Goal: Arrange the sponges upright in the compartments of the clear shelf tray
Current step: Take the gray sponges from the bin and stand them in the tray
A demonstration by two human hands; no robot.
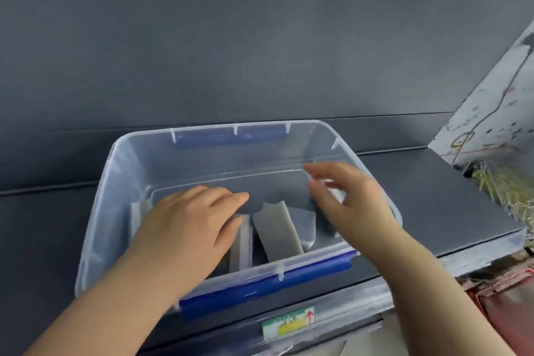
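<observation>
A clear plastic tray (121, 153) with blue latches sits on a dark surface. Several grey sponges are inside it. One sponge (277, 228) leans tilted in the middle, and a thinner one (242, 243) stands on edge just left of it. My left hand (190, 220) lies flat with straight fingers on the sponges at the tray's left side, hiding most of them. My right hand (355, 205) reaches in at the right wall, where its curled fingers pinch a pale sponge (336, 192), blurred and mostly hidden by the fingers.
A dark padded wall stands close behind the tray. A green and yellow label (289, 322) is on the clear box below. At the right are a patterned sheet (491, 113), yellowish straw-like fibres (505, 191) and red fabric (505, 298).
</observation>
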